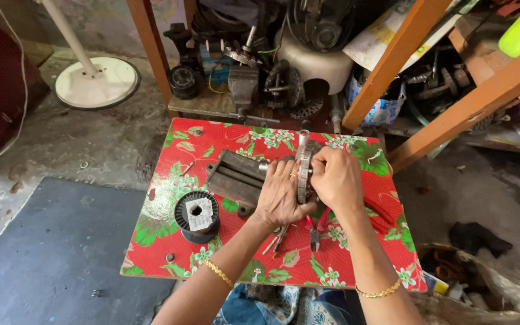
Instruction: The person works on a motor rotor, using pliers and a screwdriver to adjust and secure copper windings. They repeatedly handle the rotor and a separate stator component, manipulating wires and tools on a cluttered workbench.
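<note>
- The left hand (281, 195) lies flat against the near face of a round metal motor core (303, 171), fingers spread and pressed on it rather than curled shut.
- The right hand (335, 177) is closed over the far side and top of the same core, fingers bent round its rim, so the core is held between both hands.
- The core stands on edge, about in the middle of a small table (170, 241) covered with a red flowered cloth; a short shaft (303, 138) sticks up from it.
- Just left of the core, touching or nearly touching it, sits a dark iron frame (236, 177), lying flat on the cloth.
- Nearer the left edge of the table stands a black spool of wire (197, 215), upright, well apart from the hands.
- Red-handled pliers (315, 232) lie on the cloth just under the right wrist, with a thin metal tool (278, 239) beside them under the left wrist.
- Both wrists wear thin gold bangles.
- Behind the table, a low shelf (206, 107) holds motor parts, among orange wooden beams (392, 60).
- A white round fan base (97, 81) rests on the floor at the upper left.
</note>
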